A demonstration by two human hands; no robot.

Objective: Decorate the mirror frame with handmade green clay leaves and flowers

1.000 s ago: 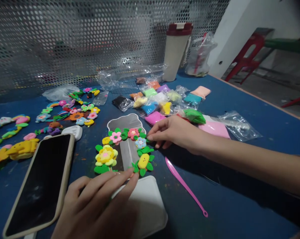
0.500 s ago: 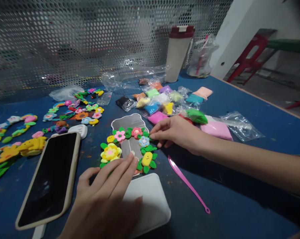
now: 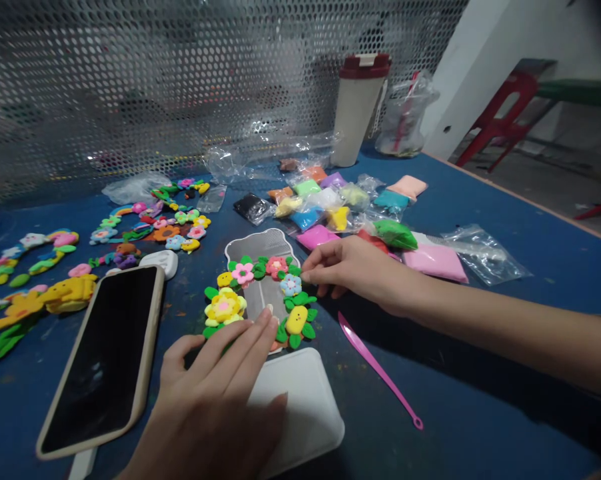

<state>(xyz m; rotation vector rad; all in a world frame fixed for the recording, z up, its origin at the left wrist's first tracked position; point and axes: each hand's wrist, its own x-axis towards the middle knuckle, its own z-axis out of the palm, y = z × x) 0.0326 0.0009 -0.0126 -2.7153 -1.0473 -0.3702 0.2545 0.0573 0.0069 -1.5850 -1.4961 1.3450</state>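
Observation:
In the middle of the blue table lies a small wavy-edged mirror [image 3: 258,245] ringed with soft-clay flowers and green leaves. A big yellow flower [image 3: 224,306] sits on its left side; a light-blue flower [image 3: 291,285] and a yellow oval piece with a tiny face [image 3: 296,321] are on its right. My left hand [image 3: 225,380] lies with fingers stretched over the mirror's lower left part, hiding some decoration. Thumb and forefinger of my right hand [image 3: 348,270] come together at the mirror's right edge, beside the blue flower. What they pinch is hidden.
A white rounded slab [image 3: 305,400] lies partly beneath my left hand. Nearby are a pink plastic knife [image 3: 378,370], a phone [image 3: 103,360] and a white earbud case [image 3: 159,265]. Behind are bagged clay packs [image 3: 325,200], a tumbler [image 3: 359,113] and finished clay pieces [image 3: 165,233].
Both hands keep their places at the mirror. The whole view has shifted very slightly; no object has visibly been moved.

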